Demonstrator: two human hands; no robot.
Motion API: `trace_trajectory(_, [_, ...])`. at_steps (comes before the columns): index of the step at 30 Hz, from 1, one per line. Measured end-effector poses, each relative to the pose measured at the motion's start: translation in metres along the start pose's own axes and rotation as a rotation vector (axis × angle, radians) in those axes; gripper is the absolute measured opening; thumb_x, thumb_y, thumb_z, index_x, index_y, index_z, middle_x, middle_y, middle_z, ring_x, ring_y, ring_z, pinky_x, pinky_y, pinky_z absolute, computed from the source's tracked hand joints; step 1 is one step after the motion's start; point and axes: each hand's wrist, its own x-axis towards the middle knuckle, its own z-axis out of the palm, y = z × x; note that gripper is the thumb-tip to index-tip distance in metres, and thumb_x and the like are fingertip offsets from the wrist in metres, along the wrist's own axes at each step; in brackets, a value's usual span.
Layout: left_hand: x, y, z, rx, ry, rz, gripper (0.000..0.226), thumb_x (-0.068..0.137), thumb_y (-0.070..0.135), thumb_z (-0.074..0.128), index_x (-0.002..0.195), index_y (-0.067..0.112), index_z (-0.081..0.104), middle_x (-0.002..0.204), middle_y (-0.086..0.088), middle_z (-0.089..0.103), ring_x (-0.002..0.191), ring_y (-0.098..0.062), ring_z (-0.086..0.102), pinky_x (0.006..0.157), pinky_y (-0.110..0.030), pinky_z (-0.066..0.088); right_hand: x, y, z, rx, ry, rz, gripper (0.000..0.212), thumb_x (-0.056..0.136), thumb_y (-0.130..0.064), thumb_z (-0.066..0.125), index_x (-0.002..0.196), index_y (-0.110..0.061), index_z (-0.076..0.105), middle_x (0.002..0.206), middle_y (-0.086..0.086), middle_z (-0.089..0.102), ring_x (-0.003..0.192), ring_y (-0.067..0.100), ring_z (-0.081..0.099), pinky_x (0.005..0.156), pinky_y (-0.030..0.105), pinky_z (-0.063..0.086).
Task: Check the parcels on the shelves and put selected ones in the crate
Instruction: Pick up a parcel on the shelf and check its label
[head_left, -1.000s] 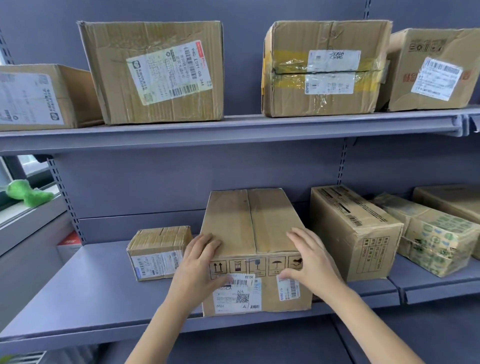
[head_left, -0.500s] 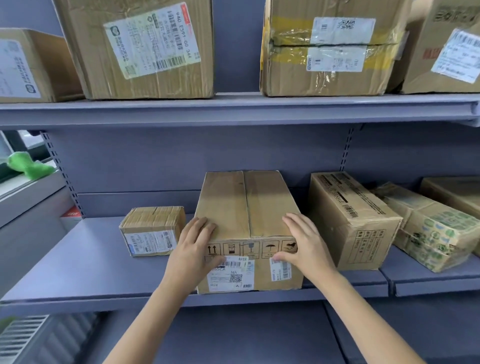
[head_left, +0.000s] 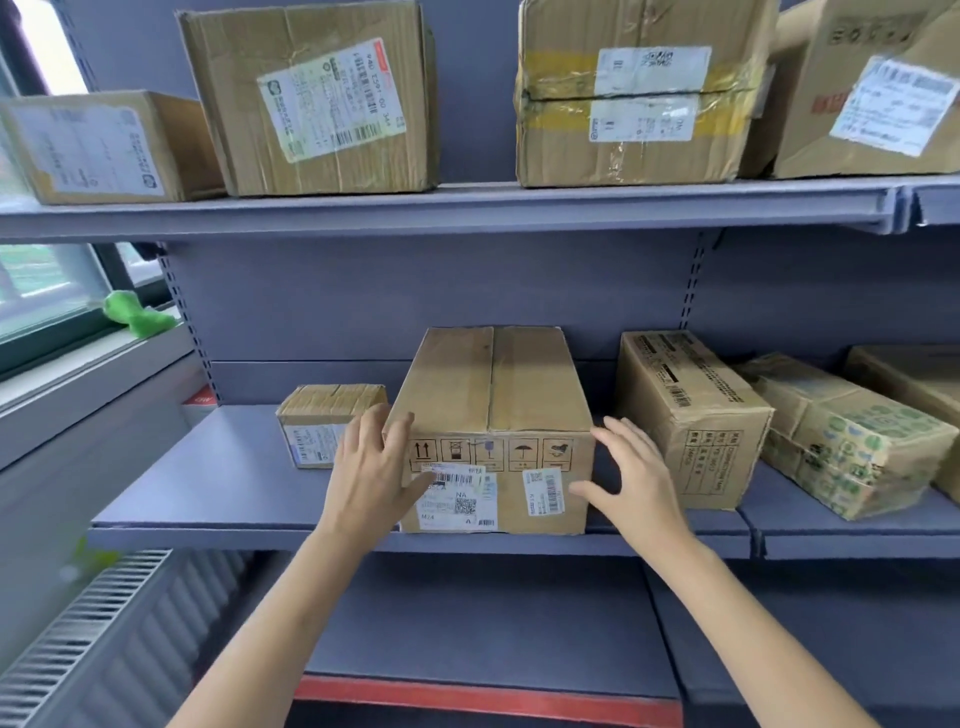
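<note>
Fingers of both hands are spread, gripping nothing, flanking the big box (head_left: 493, 431) on the lower shelf (head_left: 208, 499). It runs lengthwise away from them; the left hand (head_left: 371, 470) seems to touch its corner, the right hand (head_left: 631, 480) hovers just beside.

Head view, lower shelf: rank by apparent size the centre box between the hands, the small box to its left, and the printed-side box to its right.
1. Centre box
2. Printed-side box, though it sits further back
3. Small box
</note>
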Motion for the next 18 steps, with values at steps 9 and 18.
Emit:
trace_trajectory(9, [-0.083,0.037,-0.018,-0.251,0.017,-0.008,0.075,0.066,0.016,0.079,0.128,0.001,0.040,0.123,-0.021,0.051,0.114,-0.029,0.039,0.093,-0.045,0.046,-0.082,-0.028,-0.014,-0.061,-0.127,0.072,0.064,0.086,-0.030,0.064,0.142,-0.016,0.035,0.152,-0.001,0.028,0.143,0.014,0.015,0.114,0.027,0.014])
trace_trajectory(18, [-0.118,0.069,-0.032,-0.328,-0.113,-0.076,0.069,0.074,0.018,0.074,0.132,0.000,0.042,0.130,-0.018,0.047,0.119,-0.037,0.045,0.099,-0.044,0.040,-0.153,-0.024,-0.047,-0.040,-0.154,0.187,0.077,0.086,-0.029,0.062,0.148,-0.024,0.016,0.151,-0.006,0.027,0.141,0.011,0.018,0.111,0.026,0.023])
